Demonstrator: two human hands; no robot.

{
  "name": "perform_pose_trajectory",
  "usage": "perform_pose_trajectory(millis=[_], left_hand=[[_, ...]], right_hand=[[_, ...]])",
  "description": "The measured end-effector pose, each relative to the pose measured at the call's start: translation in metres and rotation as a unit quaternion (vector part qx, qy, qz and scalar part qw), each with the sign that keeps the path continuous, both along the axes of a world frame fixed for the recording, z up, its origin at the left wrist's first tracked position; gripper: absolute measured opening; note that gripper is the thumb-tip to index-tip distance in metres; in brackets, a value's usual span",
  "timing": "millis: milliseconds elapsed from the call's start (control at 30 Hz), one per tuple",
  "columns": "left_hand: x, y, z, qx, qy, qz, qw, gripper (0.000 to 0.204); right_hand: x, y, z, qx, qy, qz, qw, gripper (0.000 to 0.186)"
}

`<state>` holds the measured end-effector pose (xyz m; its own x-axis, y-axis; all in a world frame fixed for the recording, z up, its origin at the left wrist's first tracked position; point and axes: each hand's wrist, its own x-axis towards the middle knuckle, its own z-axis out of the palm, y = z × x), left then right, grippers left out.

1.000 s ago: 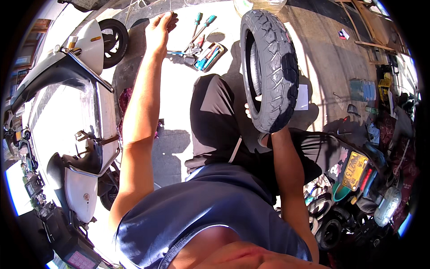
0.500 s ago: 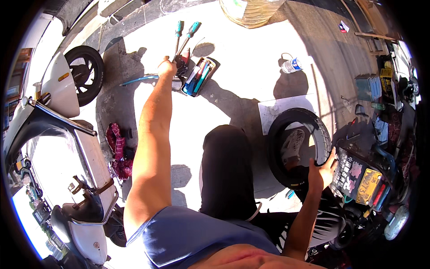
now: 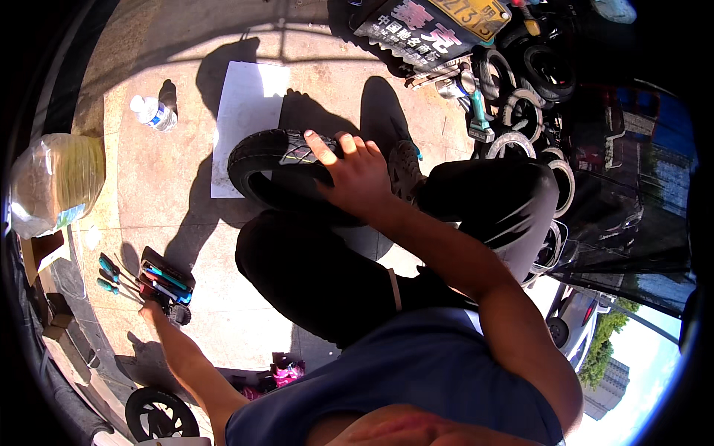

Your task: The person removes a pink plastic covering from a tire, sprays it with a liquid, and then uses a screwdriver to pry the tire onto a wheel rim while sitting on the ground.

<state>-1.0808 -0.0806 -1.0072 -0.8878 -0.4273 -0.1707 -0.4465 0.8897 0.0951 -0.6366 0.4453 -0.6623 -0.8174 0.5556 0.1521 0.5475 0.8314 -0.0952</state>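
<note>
My right hand [image 3: 357,172] lies over the black tyre [image 3: 279,149], its fingers across the tread and gripping the near edge. The tyre is tilted beside my knee, partly over a white sheet [image 3: 238,97] on the ground. My left arm reaches far out to the lower left. There my left hand [image 3: 151,309] looks closed at the near end of an open toolbox [image 3: 165,276] packed with tools; its fingers are mostly hidden, and what they hold is too small to make out. Two screwdrivers with teal handles [image 3: 108,266] stick out next to it.
A plastic bottle [image 3: 154,114] stands beyond the sheet. A large yellowish wrapped bundle [image 3: 74,175] sits at the left. Tyres [image 3: 550,70] and a teal power tool [image 3: 480,119] crowd the upper right. A wheel [image 3: 160,416] and pink-red cloth [image 3: 286,370] are at the lower left.
My view has swung to the right, so the scene appears turned. My right hand has shifted onto the tyre's tread, and the tyre is now tilted. My left hand stays by the toolbox.
</note>
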Motion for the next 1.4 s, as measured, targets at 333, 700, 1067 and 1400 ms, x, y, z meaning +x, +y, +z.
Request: perform_pose_trajectory(millis=[333, 700, 1067, 1400], left_hand=[[0.062, 0.005, 0.175, -0.09, 0.251, -0.115, 0.957, 0.044], [0.15, 0.29, 0.11, 0.116, 0.074, -0.321, 0.937, 0.042], [0.154, 0.311, 0.101, 0.059, 0.196, -0.392, 0.897, 0.04], [0.266, 0.348, 0.142, 0.213, -0.009, -0.488, 0.846, 0.049]], right_hand=[[0.037, 0.012, -0.006, -0.083, 0.121, -0.019, 0.989, 0.093], [0.196, 0.043, 0.071, -0.296, 0.12, -0.295, 0.9, 0.091], [0.245, 0.076, 0.029, -0.185, 0.11, -0.374, 0.902, 0.091], [0.212, 0.124, 0.048, -0.34, 0.082, -0.228, 0.909, 0.108]])
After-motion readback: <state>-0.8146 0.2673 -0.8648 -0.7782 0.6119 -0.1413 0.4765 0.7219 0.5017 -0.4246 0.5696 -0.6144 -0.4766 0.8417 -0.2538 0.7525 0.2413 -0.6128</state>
